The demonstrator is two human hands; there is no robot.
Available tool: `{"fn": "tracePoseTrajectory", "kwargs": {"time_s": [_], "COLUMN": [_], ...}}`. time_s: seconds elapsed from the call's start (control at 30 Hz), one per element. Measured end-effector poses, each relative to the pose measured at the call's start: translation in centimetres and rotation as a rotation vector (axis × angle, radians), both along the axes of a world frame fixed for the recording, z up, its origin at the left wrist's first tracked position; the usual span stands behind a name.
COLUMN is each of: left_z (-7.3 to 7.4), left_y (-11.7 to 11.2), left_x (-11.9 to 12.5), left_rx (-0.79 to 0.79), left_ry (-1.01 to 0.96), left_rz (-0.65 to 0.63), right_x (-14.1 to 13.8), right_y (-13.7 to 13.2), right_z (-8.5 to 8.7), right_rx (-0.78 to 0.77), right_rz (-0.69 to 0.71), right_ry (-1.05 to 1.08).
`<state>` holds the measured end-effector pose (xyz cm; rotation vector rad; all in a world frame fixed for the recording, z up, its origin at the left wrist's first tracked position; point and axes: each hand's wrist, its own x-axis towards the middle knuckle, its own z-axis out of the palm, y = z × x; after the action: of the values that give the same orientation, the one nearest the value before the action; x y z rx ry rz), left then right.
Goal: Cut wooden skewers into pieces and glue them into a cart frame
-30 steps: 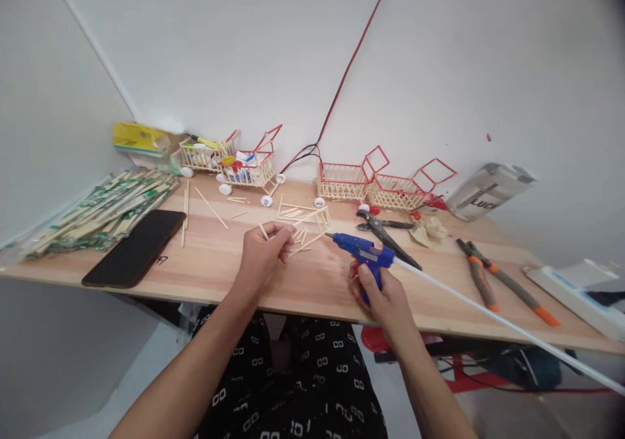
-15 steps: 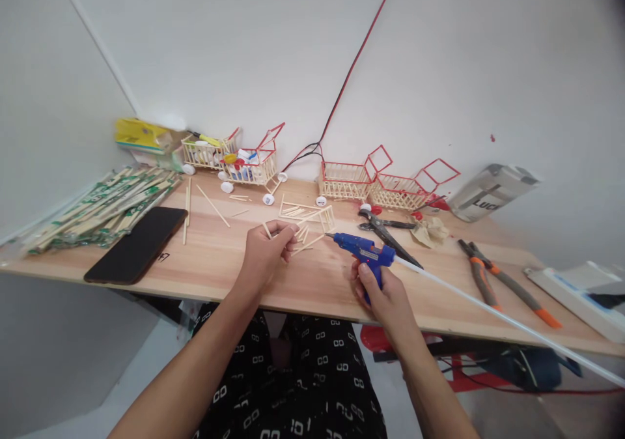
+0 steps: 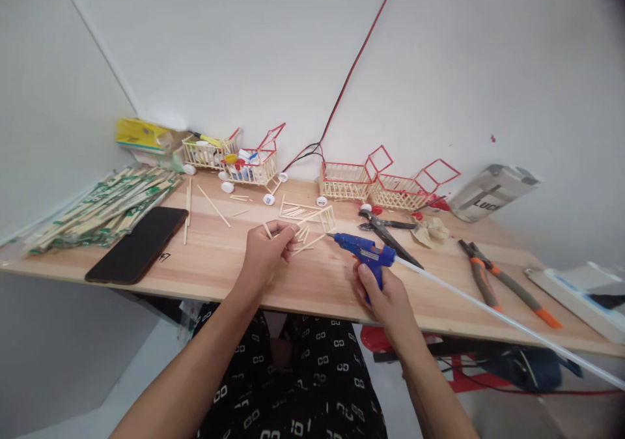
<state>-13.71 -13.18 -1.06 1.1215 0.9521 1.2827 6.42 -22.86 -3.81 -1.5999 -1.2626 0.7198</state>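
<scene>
My left hand (image 3: 266,250) is closed, its fingertips pinching a small frame of thin wooden sticks (image 3: 328,216). The frame slants up to the right, and a stick end also shows above the hand. My right hand (image 3: 383,292) grips the handle of a blue hot glue gun (image 3: 364,250). Its nozzle points left, close to the lower right corner of the frame; whether they touch I cannot tell. A long white glue stick (image 3: 469,302) runs out of the gun's back. Cut sticks (image 3: 303,236) lie loose on the table beneath the frame.
Small stick carts with red trim (image 3: 344,180) stand along the wall, some filled. Black cutters (image 3: 388,234) and orange-grey pliers (image 3: 493,276) lie to the right, near a tilted can (image 3: 493,191). On the left are a phone (image 3: 139,247) and wrapped chopsticks (image 3: 107,211).
</scene>
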Motion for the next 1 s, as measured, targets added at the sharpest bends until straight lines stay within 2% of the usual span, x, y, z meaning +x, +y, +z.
{"fn": "tracePoseTrajectory", "kwargs": {"time_s": [0.33, 1.0], "left_z": [-0.16, -0.21], "left_y": [0.18, 0.17], "left_x": [-0.05, -0.07], "left_rx": [-0.014, 0.001], "left_ry": [-0.012, 0.002], "left_rz": [-0.012, 0.000], "right_x": [-0.02, -0.02], "right_y": [0.12, 0.03], "right_z": [-0.11, 0.22], "right_rx": [-0.002, -0.010], "right_rz": [-0.011, -0.011], "right_ry": [0.015, -0.142]}}
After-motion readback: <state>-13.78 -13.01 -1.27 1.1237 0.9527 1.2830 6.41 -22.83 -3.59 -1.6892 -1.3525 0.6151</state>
